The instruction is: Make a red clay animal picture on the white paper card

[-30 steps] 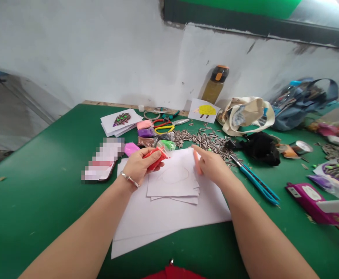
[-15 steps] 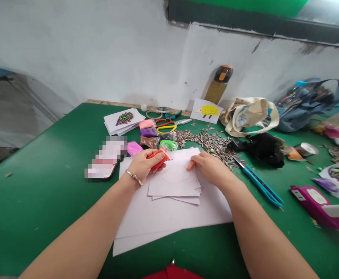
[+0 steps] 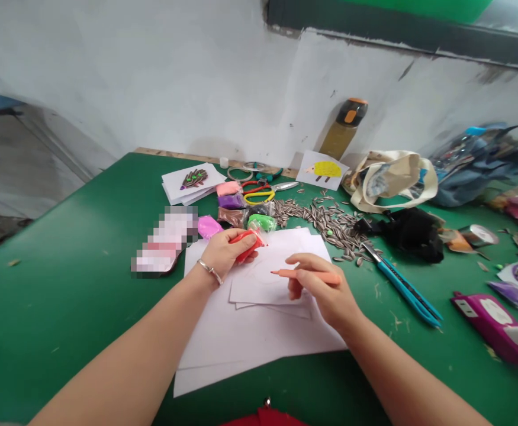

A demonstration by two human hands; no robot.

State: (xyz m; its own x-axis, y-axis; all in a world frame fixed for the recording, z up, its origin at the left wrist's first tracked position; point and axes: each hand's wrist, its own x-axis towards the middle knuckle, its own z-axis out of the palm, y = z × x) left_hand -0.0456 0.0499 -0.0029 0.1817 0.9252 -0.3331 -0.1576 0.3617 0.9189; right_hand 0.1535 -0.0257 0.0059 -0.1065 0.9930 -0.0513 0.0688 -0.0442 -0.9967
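My left hand (image 3: 225, 254) is closed around a red clay packet (image 3: 245, 245) over the upper left of a small stack of white paper (image 3: 259, 290). Between the fingers of my right hand (image 3: 318, 284) is an orange marker (image 3: 314, 276), its tip pointing left above the top sheet. Faint outline marks show on that sheet. The small stack rests on larger white sheets (image 3: 214, 337). Just beyond my left hand lie a green clay packet (image 3: 262, 222) and a pink one (image 3: 209, 226).
Sunflower seeds (image 3: 334, 225), scissors (image 3: 259, 196) and a hedgehog picture (image 3: 321, 170) are farther back. A phone (image 3: 163, 242) lies left. At right are a blue cutter (image 3: 405, 287), a black cloth item (image 3: 414, 234), a can (image 3: 478, 235) and a magenta tool (image 3: 494, 325). A bottle (image 3: 343, 127) leans by the wall.
My right hand has shifted down and turned, so the orange marker now lies nearly level, pointing left. My left hand still holds the red packet. The view has shifted slightly.
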